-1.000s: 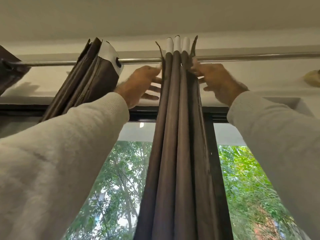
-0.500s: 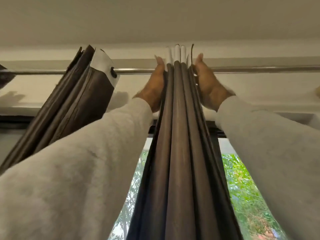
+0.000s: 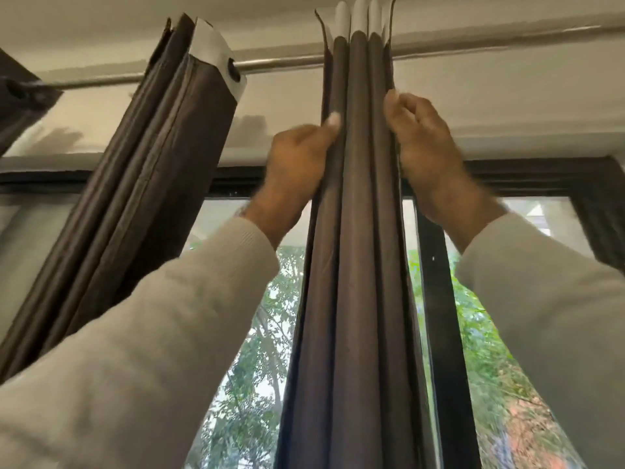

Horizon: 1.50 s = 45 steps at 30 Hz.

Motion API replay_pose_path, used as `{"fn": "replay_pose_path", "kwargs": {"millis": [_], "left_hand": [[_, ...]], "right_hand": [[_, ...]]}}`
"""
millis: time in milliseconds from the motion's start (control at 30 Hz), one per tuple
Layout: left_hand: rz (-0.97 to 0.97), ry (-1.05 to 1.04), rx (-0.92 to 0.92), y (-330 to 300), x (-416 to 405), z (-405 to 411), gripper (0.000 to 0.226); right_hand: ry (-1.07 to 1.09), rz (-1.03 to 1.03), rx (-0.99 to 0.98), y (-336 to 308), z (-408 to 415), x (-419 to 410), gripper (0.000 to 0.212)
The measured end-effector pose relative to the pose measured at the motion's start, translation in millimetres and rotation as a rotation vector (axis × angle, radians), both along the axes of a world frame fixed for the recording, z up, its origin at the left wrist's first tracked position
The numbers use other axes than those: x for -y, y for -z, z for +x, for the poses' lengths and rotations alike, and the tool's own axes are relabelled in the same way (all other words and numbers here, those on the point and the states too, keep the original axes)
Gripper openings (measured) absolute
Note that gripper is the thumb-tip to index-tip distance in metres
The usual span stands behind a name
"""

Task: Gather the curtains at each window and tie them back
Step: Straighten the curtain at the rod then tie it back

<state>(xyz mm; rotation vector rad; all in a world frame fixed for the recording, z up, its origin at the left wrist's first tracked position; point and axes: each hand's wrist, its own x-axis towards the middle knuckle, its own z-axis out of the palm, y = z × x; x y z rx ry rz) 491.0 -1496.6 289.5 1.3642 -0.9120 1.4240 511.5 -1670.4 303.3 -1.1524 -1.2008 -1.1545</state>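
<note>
A dark brown curtain hangs bunched in tight pleats from a metal rod, straight ahead of me. My left hand grips its left side, thumb laid up along the outer pleat. My right hand grips its right side with curled fingers, a little higher. Both hands squeeze the pleats together well below the rod. A second gathered brown curtain with a white header and a black eyelet hangs slanted on the rod to the left.
A black window frame runs behind the curtain, with green trees outside the glass. Part of a third curtain shows at the far left edge. The ceiling is close above the rod.
Both hands have slid down from the curtain's top at the rod to a lower spot on the pleats. The view has tilted up, so the rod sits higher in the frame.
</note>
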Motion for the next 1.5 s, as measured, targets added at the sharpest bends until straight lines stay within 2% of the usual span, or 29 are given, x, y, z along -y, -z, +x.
{"fn": "replay_pose_path", "kwargs": {"millis": [33, 133, 267, 367, 500, 667, 767, 867, 1000, 1200, 1400, 1500], "left_hand": [[-0.025, -0.018, 0.047, 13, -1, 3, 0.034], [-0.017, -0.085, 0.069, 47, -7, 2, 0.025], [-0.017, -0.129, -0.087, 85, -9, -13, 0.028], [-0.045, -0.048, -0.228, 108, -12, -23, 0.024], [-0.026, -0.077, -0.279, 150, -18, -24, 0.019], [-0.014, -0.137, -0.311, 209, -30, -12, 0.028], [-0.04, -0.124, -0.238, 244, -34, -16, 0.034], [-0.013, -0.139, -0.191, 276, -42, -23, 0.028], [0.054, -0.149, -0.248, 325, -52, -27, 0.014], [0.013, -0.099, -0.325, 385, -52, -42, 0.02], [0.062, -0.107, -0.391, 420, -47, -54, 0.011], [0.108, -0.152, -0.484, 451, -42, -53, 0.019]], "right_hand": [[-0.01, 0.034, 0.018, 13, 2, -2, 0.037], [0.067, 0.064, 0.093, 49, 16, -4, 0.044], [0.17, 0.054, 0.112, 91, 18, -3, 0.048], [0.248, 0.026, 0.07, 119, 15, -5, 0.035], [0.314, 0.029, 0.024, 157, 5, -11, 0.017], [0.394, 0.054, -0.055, 218, -3, -22, 0.021], [0.435, 0.071, -0.095, 261, -6, -27, 0.021], [0.46, 0.082, -0.14, 300, -15, -29, 0.021], [0.505, 0.085, -0.189, 350, -35, -33, 0.024], [0.612, 0.051, -0.246, 415, -58, -36, 0.021], [0.555, -0.01, -0.326, 456, -62, -39, 0.026], [0.542, -0.051, -0.369, 479, -59, -33, 0.027]]}}
